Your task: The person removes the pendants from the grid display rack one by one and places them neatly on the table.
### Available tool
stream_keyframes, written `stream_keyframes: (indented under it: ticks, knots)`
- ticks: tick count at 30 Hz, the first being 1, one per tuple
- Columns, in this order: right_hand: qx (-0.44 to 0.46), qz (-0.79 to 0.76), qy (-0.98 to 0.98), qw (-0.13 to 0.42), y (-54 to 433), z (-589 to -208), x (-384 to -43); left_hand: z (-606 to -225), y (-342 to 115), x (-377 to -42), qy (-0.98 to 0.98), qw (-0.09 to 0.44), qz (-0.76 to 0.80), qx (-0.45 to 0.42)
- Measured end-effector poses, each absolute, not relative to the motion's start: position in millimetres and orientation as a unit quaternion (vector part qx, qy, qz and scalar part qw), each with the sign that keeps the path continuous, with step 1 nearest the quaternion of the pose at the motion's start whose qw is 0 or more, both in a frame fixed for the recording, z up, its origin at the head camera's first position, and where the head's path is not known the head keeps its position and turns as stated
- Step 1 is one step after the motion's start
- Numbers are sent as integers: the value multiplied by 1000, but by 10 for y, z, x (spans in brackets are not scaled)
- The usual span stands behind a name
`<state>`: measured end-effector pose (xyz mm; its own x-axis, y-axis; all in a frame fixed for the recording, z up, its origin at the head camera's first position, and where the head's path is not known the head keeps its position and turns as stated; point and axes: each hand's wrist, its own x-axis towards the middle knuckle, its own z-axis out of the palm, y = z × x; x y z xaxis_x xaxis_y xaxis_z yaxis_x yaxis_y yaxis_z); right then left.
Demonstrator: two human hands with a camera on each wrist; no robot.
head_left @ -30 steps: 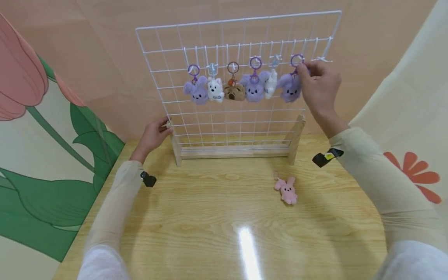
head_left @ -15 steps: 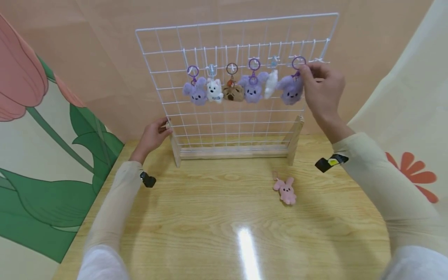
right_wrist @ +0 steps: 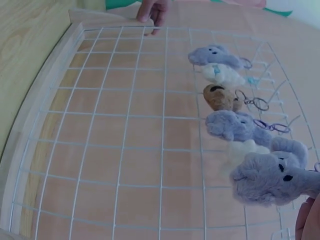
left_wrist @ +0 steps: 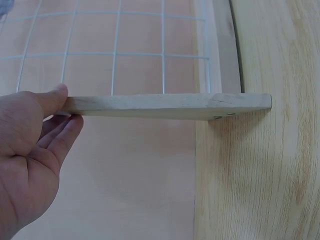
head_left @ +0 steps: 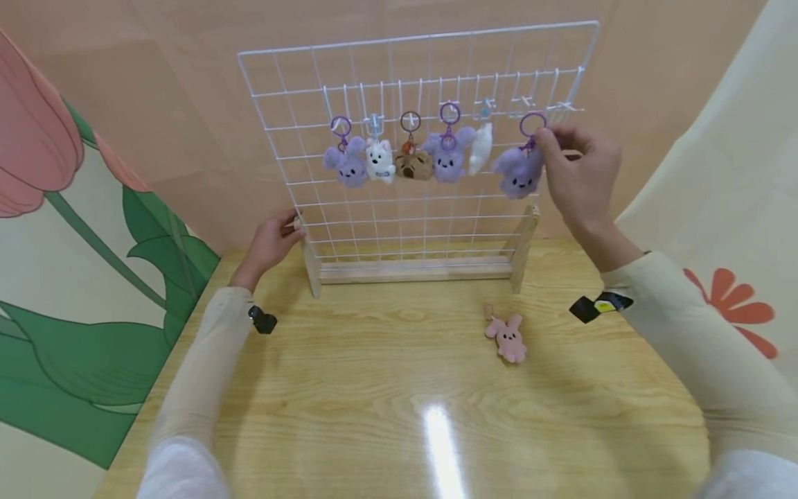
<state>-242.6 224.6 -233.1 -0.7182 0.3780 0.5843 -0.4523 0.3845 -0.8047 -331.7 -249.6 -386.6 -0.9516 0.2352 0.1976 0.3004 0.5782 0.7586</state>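
My right hand [head_left: 582, 173] pinches a purple plush keychain [head_left: 519, 173] near its purple ring, in front of the white wire grid rack [head_left: 418, 38]. The ring stands below a bare hook [head_left: 522, 104], apart from it. In the right wrist view this plush [right_wrist: 265, 177] fills the lower right, with only fingertips of the hand showing. My left hand [head_left: 271, 240] grips the top end of the rack's left wooden leg [left_wrist: 165, 102], thumb on one side and fingers on the other. On the table lies a pink bunny keychain [head_left: 511, 344].
Along the hooks hang two more purple plush keychains [head_left: 346, 166], a white dog [head_left: 379, 161], a brown one [head_left: 413, 166] and a white one turned sideways [head_left: 481, 149]. Another hook [head_left: 564, 107] juts out at the far right. A wall stands close behind the rack.
My right hand has moved down and slightly right with the purple keychain, whose ring has come away from its hook. The left hand keeps its place on the wooden leg.
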Motion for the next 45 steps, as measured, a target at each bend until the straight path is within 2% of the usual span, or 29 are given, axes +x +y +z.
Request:
stream_keyframes:
  ticks: [7, 14, 27, 45]
  knots:
    - [39, 531, -763, 367, 2364, -2573, -2463, -3868, -2499, -3328, -887, 35, -434, -151]
    - [44, 503, -797, 331, 2368, -2752, -2327, -3857, -2500, -3315, -887, 36, -435, -153]
    - [90, 496, -806, 310, 2346, -3202, -2214, -3850, -2495, -3320, -885, 41, -436, -158]
    - [127, 490, -826, 248, 2375, -3787, -2065, -3853, -2478, -3294, -889, 43, -431, -150]
